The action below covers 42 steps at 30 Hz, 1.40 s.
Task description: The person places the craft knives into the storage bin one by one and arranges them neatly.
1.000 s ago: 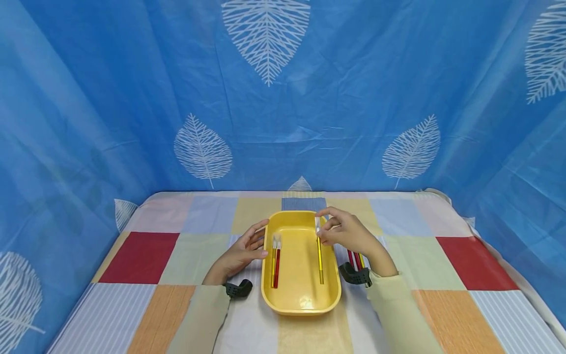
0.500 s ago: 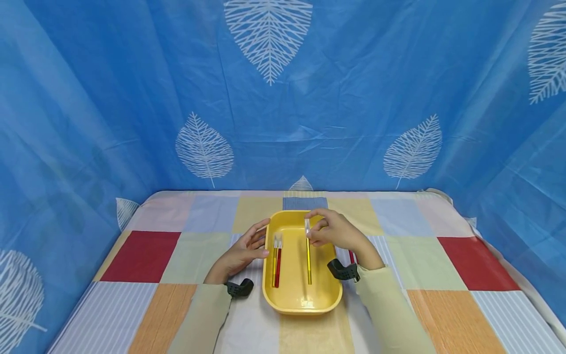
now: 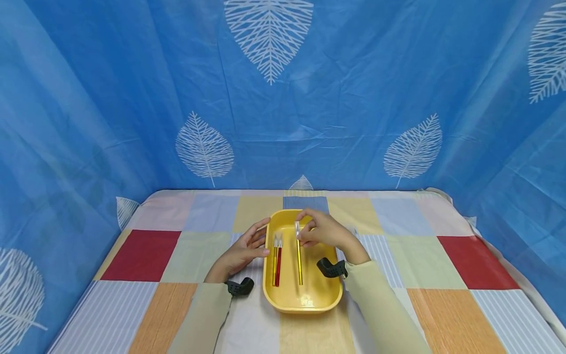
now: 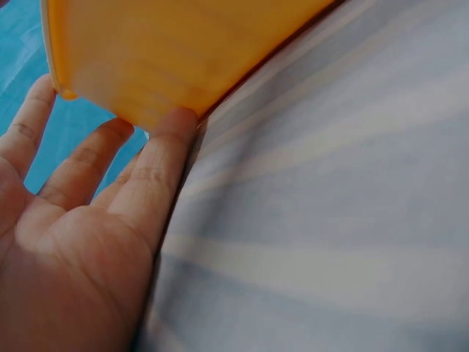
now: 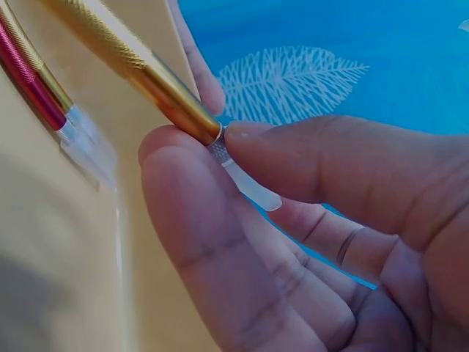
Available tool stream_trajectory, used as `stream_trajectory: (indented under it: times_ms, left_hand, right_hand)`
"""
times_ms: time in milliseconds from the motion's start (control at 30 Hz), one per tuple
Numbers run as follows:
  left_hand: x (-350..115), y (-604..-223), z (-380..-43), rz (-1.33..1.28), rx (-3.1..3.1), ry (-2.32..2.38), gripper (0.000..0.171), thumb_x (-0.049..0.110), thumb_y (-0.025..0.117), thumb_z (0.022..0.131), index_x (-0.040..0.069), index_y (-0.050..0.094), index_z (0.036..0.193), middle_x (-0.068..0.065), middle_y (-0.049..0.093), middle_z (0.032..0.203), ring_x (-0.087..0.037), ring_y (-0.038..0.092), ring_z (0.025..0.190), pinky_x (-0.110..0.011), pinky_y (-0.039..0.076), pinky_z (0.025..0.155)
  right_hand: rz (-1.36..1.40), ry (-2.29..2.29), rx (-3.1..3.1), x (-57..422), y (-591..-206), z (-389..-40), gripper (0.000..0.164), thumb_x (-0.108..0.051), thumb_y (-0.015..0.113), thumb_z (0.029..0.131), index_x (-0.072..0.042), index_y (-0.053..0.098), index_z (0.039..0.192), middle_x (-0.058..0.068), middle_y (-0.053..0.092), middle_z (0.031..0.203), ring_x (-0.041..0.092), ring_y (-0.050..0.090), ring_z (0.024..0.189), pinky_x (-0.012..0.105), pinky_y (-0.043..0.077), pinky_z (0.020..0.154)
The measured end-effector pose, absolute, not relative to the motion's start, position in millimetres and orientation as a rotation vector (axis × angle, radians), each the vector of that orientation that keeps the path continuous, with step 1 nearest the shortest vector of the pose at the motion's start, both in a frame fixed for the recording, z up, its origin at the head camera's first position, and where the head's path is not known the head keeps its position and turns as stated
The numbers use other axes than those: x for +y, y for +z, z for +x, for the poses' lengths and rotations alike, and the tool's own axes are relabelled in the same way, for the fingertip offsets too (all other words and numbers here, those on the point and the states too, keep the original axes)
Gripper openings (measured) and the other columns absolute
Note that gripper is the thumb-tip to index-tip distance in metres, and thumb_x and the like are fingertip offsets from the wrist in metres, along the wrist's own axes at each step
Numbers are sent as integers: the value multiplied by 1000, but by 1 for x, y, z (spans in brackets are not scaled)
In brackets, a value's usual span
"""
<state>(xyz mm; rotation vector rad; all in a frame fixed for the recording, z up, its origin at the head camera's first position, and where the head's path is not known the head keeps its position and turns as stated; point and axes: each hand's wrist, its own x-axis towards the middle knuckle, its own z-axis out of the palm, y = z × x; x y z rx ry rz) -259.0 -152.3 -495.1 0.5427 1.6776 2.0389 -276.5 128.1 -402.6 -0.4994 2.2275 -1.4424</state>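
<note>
My right hand (image 3: 326,231) pinches a gold craft knife (image 3: 299,261) near its clear-capped end, over the middle of the yellow tray (image 3: 302,310). In the right wrist view, thumb and fingertips meet at the collar of this knife (image 5: 157,81), below its knurled grip. Along the tray's left side lie a gold craft knife (image 3: 274,264) and a red craft knife (image 3: 278,265) side by side, their clear caps pointing away from me. Straight fingers of my left hand (image 3: 240,255) touch the tray's left outer wall; the left wrist view shows fingertips against that wall (image 4: 168,51).
A patchwork cloth (image 3: 146,255) covers the table under the tray. Behind it hangs a blue curtain (image 3: 309,123) with white leaf prints, which also closes in both sides. The right forearm blocks the spot just right of the tray.
My right hand has carried the gold craft knife leftward across the tray, toward the two lying there. Red and yellow handles right of the tray are now covered by my arm. The left hand stays put.
</note>
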Motion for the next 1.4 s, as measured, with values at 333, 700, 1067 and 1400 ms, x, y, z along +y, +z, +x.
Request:
stream_trajectory:
  times_ms: [333,700,1067,1400]
  left_hand:
    - [-151,-496,-261,546,1674,2039,99,7,77,99,7,12,174,-24,14,179,-47,23,162,-39,45,120]
    - [-152,-498,-259,532,1690,2041,98,8,77,99,6,14,174,-25,16,178,-46,25,162,-44,44,121]
    - [-153,-498,-259,549,1697,2036,100,13,79,99,7,14,174,-25,15,178,-47,24,161,-40,45,120]
    - [-152,-496,-259,531,1721,2026,98,10,78,99,8,15,174,-24,16,178,-46,25,162,-46,40,123]
  right_hand:
    - [-464,-1390,2226,114,-405,-286,39,8,66,100,11,53,137,19,77,92,41,77,87,48,67,83]
    - [-397,-1365,2230,104,-415,-294,37,5,73,97,8,57,130,15,74,82,21,74,71,44,67,77]
    - [-364,-1164,2354,87,-418,-299,35,3,77,93,5,61,124,10,72,79,14,71,64,31,64,67]
    - [-297,-1137,2312,80,-423,-303,35,5,74,95,6,58,126,14,69,85,14,66,60,26,61,62]
